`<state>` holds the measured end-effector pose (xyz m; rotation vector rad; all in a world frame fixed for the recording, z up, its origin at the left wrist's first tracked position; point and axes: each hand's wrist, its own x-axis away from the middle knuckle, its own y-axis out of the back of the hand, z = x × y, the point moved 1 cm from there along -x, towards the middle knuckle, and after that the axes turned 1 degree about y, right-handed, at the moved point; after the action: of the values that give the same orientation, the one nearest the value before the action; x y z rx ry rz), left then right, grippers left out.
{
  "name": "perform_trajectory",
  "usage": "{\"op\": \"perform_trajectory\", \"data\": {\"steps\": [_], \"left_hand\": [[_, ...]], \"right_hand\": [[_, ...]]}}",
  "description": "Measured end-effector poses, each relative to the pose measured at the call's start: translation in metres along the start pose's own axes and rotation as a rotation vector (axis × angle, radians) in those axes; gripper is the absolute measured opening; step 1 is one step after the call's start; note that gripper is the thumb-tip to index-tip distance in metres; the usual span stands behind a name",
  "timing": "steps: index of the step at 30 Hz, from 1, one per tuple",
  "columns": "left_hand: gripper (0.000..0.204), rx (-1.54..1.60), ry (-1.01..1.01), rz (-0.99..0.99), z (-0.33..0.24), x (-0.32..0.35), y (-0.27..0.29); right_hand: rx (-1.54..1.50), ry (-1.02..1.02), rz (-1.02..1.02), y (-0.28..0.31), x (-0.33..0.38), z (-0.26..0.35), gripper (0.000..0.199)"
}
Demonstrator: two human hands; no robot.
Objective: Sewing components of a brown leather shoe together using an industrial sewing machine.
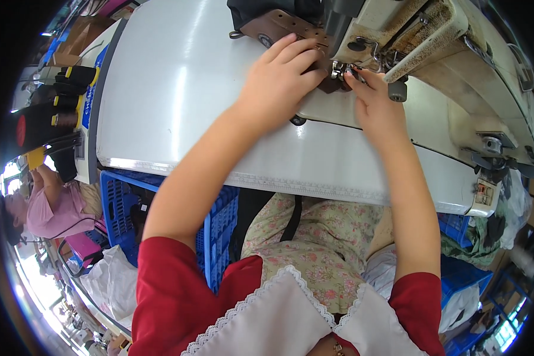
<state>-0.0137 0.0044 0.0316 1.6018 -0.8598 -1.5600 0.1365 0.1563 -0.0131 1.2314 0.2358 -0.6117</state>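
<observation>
A brown leather-like panel with small holes and a round emblem [285,24], joined to black fabric [249,7], lies at the far middle of the machine table, partly under the needle area. My left hand [282,80] rests on this panel with its fingers stretched out across it. Beside the metal presser foot [338,69] of a sewing machine [457,65], my right hand [380,110] has its fingers closed together. What those fingertips pinch is too small to make out. My left fingers hide part of the panel.
The white table [154,89] has a ruler strip along its near edge. Thread cones [65,120] stand at the left. Blue crates [219,228] sit below the table. Another person in a pink top [59,210] is at far left. The machine body blocks the right side.
</observation>
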Motion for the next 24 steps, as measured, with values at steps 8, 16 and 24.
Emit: {"op": "perform_trajectory", "data": {"steps": [8,16,24], "left_hand": [[0.03,0.147,0.855,-0.165,-0.027,0.02,-0.025],[0.052,0.041,0.995,-0.091,-0.027,0.009,-0.037],[0.044,0.146,1.04,0.029,-0.014,0.003,-0.036]], "right_hand": [[-0.085,0.047,0.13,0.005,-0.009,-0.013,0.037],[-0.089,0.111,-0.007,-0.001,-0.007,-0.013,0.035],[-0.019,0.141,-0.019,0.0,-0.007,-0.009,0.034]]}}
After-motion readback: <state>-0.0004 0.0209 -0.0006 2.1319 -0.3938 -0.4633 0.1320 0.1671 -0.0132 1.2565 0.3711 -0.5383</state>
